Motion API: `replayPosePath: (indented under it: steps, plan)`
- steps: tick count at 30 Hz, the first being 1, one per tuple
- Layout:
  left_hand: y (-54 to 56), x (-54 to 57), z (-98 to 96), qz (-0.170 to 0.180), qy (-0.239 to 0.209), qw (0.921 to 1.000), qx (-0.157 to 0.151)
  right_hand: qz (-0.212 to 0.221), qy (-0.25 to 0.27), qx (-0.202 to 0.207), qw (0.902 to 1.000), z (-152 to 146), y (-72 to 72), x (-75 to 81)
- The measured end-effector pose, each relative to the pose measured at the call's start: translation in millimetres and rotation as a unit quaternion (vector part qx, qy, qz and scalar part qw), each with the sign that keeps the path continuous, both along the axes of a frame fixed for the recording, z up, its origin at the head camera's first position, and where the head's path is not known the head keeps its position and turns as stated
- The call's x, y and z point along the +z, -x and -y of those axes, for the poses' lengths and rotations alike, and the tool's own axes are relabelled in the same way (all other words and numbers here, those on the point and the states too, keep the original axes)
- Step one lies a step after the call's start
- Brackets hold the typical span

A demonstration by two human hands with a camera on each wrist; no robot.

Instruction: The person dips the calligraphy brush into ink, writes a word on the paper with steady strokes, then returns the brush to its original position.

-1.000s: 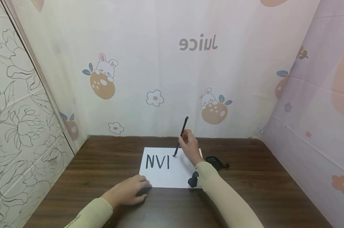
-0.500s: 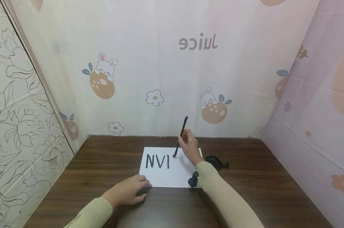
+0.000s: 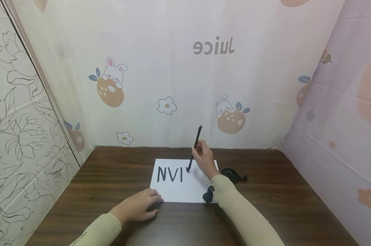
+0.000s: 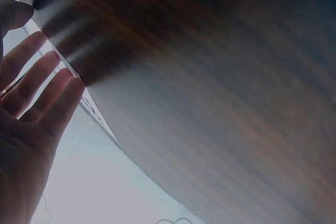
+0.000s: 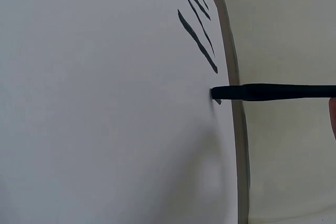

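A white sheet of paper [image 3: 185, 191] lies on the table with the black painted letters "NVI" [image 3: 170, 174] near its upper left. My right hand [image 3: 204, 159] pinches a slim black writing brush [image 3: 198, 136], held steeply with its top leaning slightly right. In the right wrist view the tip of the brush [image 5: 226, 93] meets the paper beside a short fresh dark stroke [image 5: 219, 102], just past the "I". My left hand [image 3: 140, 205] lies at the paper's lower left corner, fingers extended, fingertips on its edge; the left wrist view shows these fingers [image 4: 63, 103] spread along that edge.
A black dish with a short handle [image 3: 233, 176] stands on the brown wooden table [image 3: 265, 205] right of the paper, partly behind the right sleeve. A black wrist device [image 3: 208, 194] overlaps the paper's lower right corner. Printed curtains [image 3: 173, 68] rise behind the table and along the sides.
The brush tip has slid slightly down the paper, and the short stroke right of the "I" has grown a little longer. My left hand keeps its place.
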State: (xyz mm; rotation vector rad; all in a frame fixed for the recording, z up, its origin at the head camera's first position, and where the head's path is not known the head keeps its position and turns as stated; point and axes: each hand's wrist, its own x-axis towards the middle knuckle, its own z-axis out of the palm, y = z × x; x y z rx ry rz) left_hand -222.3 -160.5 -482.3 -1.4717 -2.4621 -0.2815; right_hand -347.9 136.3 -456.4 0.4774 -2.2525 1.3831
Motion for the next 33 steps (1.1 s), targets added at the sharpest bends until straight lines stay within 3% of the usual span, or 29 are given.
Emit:
replayPosePath:
  steps: [33]
  plan:
    - [-0.4,0.7,0.6,-0.004,-0.005,1.0,-0.006,0.011,0.011,0.024,0.9996,0.9,-7.3,-0.8]
